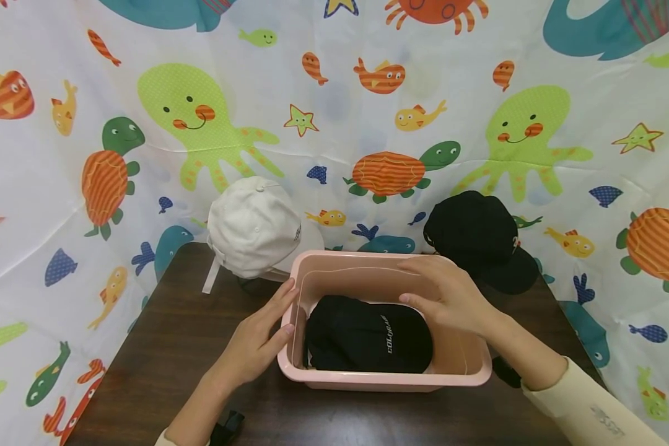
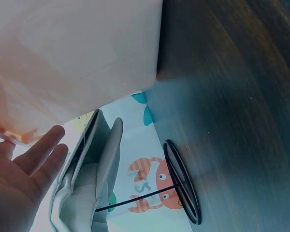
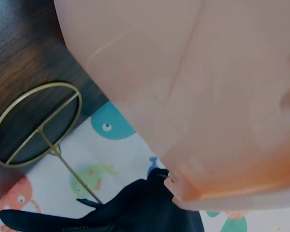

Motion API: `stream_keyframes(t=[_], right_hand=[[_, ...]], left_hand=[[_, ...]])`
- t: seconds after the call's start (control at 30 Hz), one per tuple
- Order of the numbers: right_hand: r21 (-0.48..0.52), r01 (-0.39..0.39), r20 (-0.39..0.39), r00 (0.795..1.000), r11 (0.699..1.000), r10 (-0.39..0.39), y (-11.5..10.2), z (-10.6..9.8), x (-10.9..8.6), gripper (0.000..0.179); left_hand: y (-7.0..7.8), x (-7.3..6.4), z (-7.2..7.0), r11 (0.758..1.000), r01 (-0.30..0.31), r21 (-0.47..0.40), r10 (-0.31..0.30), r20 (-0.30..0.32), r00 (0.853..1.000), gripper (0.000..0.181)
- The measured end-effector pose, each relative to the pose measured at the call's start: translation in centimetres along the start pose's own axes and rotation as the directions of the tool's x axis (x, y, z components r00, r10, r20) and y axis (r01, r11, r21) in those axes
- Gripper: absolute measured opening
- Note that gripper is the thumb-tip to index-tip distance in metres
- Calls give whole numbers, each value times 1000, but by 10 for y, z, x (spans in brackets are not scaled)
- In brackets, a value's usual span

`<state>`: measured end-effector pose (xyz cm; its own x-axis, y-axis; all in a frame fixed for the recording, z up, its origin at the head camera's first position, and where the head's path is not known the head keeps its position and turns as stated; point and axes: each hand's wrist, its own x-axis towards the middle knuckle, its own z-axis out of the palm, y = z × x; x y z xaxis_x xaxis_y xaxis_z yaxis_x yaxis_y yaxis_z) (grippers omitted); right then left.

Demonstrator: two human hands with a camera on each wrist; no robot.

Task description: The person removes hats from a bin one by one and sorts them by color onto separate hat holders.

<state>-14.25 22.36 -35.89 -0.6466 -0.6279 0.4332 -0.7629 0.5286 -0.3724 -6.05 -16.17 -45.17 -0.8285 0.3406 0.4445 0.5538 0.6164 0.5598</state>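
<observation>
A pink plastic bin (image 1: 379,379) stands on the table with a black baseball cap (image 1: 345,337) inside, its white-lettered brim to the right. My left hand (image 1: 251,341) is at the bin's left side, fingers extended along the rim and seemingly touching it. In the left wrist view the same hand (image 2: 19,188) shows spread fingers beside the bin's wall (image 2: 87,58). My right hand (image 1: 451,294) reaches over the bin's right part, fingers toward the back rim and thumb above the cap's brim. Its contact with the rim is unclear.
Behind the bin at left, a white cap (image 1: 256,226) sits on a black wire stand (image 2: 181,183). At back right another black cap (image 1: 474,235) rests on a gold wire stand (image 3: 38,128). A curtain with sea animals (image 1: 334,148) hangs behind the dark wooden table (image 1: 145,371).
</observation>
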Motion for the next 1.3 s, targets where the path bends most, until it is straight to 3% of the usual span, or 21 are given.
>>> stream_keyframes(t=[0.37, 0.57, 0.87, 1.3], right_hand=[[14, -7, 102, 995, 1000, 5, -7, 14, 2, 59], [13, -77, 204, 976, 997, 73, -12, 21, 3, 61], [47, -118, 246, 964, 992, 103, -15, 32, 6, 63], [95, -158, 355, 928, 983, 115, -14, 54, 11, 60]], left_hand=[[0, -1, 1, 1000, -4, -1, 4, 0, 1000, 59], [0, 0, 1, 1000, 6, 7, -6, 9, 1000, 59], [1, 1, 0, 1000, 9, 3, -9, 11, 1000, 58], [1, 0, 1, 1000, 12, -3, -12, 8, 1000, 58]])
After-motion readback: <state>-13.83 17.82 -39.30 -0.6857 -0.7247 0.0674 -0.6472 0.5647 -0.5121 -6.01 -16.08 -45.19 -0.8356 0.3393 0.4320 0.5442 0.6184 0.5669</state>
